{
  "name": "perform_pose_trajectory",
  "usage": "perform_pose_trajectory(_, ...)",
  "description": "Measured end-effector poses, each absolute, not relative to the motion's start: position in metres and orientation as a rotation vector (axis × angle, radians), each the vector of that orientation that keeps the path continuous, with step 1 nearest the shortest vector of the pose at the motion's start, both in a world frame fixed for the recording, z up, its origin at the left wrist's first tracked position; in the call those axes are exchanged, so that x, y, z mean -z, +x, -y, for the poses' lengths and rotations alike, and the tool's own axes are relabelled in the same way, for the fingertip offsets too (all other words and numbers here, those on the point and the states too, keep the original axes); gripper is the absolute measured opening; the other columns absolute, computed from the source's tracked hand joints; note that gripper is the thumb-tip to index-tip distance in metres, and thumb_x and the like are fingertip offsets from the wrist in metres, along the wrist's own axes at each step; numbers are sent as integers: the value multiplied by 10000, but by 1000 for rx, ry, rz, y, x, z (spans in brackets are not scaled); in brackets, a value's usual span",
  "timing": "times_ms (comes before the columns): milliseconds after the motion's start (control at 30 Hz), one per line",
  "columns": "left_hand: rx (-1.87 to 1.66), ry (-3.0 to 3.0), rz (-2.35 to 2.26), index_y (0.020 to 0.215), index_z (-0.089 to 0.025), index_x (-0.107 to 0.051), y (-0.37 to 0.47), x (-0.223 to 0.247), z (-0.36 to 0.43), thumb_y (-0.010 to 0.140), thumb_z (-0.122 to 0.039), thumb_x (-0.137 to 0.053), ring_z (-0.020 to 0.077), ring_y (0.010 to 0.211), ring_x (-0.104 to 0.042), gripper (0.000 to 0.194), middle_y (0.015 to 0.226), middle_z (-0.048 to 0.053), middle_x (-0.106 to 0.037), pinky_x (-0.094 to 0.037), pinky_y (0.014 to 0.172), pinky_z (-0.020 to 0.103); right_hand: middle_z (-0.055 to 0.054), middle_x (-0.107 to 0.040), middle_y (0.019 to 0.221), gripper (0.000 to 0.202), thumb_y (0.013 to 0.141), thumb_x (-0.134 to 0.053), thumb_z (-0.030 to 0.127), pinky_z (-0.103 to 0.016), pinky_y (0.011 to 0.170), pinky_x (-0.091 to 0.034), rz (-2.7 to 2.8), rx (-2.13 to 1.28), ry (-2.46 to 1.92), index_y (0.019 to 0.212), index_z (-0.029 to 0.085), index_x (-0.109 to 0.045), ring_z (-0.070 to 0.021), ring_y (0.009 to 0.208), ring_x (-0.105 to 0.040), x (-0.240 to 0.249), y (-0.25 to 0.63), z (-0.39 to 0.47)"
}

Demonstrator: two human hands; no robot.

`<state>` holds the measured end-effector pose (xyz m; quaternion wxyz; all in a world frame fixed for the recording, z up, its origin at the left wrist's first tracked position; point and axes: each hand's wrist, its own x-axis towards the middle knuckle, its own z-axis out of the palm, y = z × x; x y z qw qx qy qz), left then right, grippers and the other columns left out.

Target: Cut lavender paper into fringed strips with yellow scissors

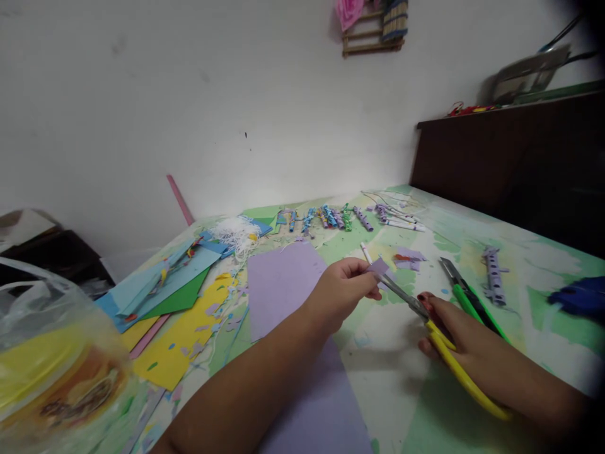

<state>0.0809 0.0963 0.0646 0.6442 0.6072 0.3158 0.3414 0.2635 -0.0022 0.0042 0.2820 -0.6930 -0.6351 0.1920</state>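
Between its thumb and fingers, my left hand (347,287) pinches a small piece of purple paper (379,266). My right hand (463,331) is closed around the yellow handles of a pair of scissors (442,350). The blades reach up and left to the paper's edge; whether they are cutting into it I cannot tell. Under my left arm lies a large purple sheet (283,277). Purple scraps (409,258) rest just beyond the scissors. A green utility knife (467,302) lies right of the blades, beside a purple paper roll with holes (494,274).
Several decorated paper rolls (331,217) line the back of the table near the wall. On the left are white string (236,233), blue sheets (165,277), yellow paper (177,347) and a plastic bag with a tub (61,378). A dark cabinet (515,151) borders the right.
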Motion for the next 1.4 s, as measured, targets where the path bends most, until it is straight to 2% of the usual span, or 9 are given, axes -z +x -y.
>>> perform_pose_trajectory(167,-798,1323,-710,644,-158,-542,81,-61,-100,687,-232,-593,63,508,-455,100,513,-45,-496,-332,567,230,-12,-616,740,224,796,-510,394,-316,604,-476,1707,-565,-1800,972,255,-520,-265,839,-617,-6,262,1)
perform_pose_trajectory(300,-802,1289,-658,687,-161,-545,81,-56,-103,696,-322,-627,69,501,-424,180,500,-60,-444,-319,565,245,-12,-580,718,169,799,-507,383,-329,597,-477,1691,-587,-1763,914,259,-496,-271,838,-604,-5,262,1)
perform_pose_trajectory(400,-775,1296,-634,663,-159,-539,82,-53,-104,689,-322,-634,64,491,-398,191,508,-61,-430,-298,555,252,-12,-590,694,127,795,-508,363,-311,537,-462,1680,-587,-1753,874,263,-512,-260,786,-610,-4,262,2)
perform_pose_trajectory(600,-781,1286,-671,683,-155,-566,84,-55,-101,666,-321,-661,77,599,-455,193,625,-34,-495,-352,635,250,-34,-669,840,221,764,-538,405,-325,579,-484,1684,-531,-1822,928,257,-546,-267,801,-626,-7,262,2)
perform_pose_trajectory(733,-829,1316,-674,716,-154,-605,85,-55,-99,655,-334,-673,94,664,-471,202,681,-12,-544,-369,668,248,-26,-654,795,267,760,-552,421,-326,601,-486,1692,-547,-1832,966,251,-544,-262,791,-624,-6,263,3)
perform_pose_trajectory(867,-828,1425,-722,704,-148,-619,84,-56,-95,687,-359,-652,86,603,-408,214,616,-25,-502,-318,587,236,-11,-599,706,176,779,-527,396,-318,592,-472,1727,-569,-1800,884,256,-515,-277,862,-614,-6,262,3)
perform_pose_trajectory(967,-768,1506,-769,700,-153,-616,83,-57,-92,717,-359,-627,79,562,-369,207,589,-39,-468,-295,554,236,-3,-573,674,144,781,-526,369,-314,564,-458,1713,-585,-1776,876,261,-513,-269,826,-613,-7,261,3)
perform_pose_trajectory(1167,-768,1578,-777,668,-150,-608,86,-55,-89,683,-281,-622,90,591,-386,132,611,-31,-469,-291,570,245,-14,-599,742,151,787,-511,368,-332,597,-459,1709,-602,-1802,889,260,-483,-280,870,-607,-8,259,3)
perform_pose_trajectory(1400,-786,1606,-806,643,-159,-577,87,-52,-88,683,-281,-590,86,560,-324,129,564,-50,-381,-250,539,244,-25,-617,810,199,781,-514,409,-349,652,-466,1709,-603,-1835,901,255,-471,-285,891,-605,-7,259,3)
